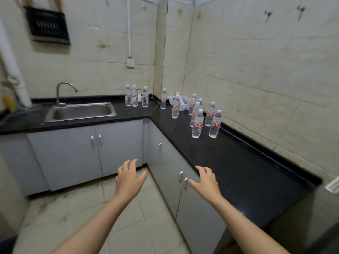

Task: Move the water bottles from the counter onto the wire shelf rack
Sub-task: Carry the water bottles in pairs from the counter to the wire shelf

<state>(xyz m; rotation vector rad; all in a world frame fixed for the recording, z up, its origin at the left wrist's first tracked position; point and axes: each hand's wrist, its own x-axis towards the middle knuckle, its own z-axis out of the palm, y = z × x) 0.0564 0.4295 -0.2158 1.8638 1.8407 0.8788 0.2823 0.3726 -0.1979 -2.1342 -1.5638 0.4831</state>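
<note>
Bottles [197, 123] stand clustered on the black counter [238, 162] beyond both hands; left hand [129, 177] and right hand [206, 182] spread, empty. Grabbing one carelessly could topple its neighbours.

The worktop [238, 162] bends at 12 o'clock. The sink [80, 111] sits in it at 10, tap [62, 91] behind. Three bottles [134, 97] stand at 12. The basket [181, 103] lies at 1, other bottles [197, 125] beside and before it toward 2.

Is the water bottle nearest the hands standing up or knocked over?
Upright: the nearest bottle stands on its base on the black counter, white cap pointing up.
</note>
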